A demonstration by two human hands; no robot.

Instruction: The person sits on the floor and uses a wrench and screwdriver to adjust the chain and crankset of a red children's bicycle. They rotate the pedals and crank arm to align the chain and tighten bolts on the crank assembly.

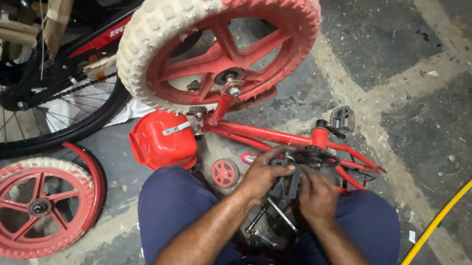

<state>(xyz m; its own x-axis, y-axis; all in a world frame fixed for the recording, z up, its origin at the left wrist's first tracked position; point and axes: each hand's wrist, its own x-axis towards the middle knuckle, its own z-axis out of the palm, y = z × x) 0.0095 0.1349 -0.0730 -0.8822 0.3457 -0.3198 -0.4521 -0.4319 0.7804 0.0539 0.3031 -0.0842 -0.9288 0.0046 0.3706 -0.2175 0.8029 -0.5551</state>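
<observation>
Crank (309,154) half under hands (fingers indistinct)

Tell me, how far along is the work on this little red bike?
Partway, it seems. Already off: one red plastic wheel with a pale tyre lies loose on the floor. The other red wheel sits on the small red metal bike frame, which lies upended. In hand: the left hand and right hand both work at the black crank and pedal. The loose wheel is not yet refitted.
</observation>
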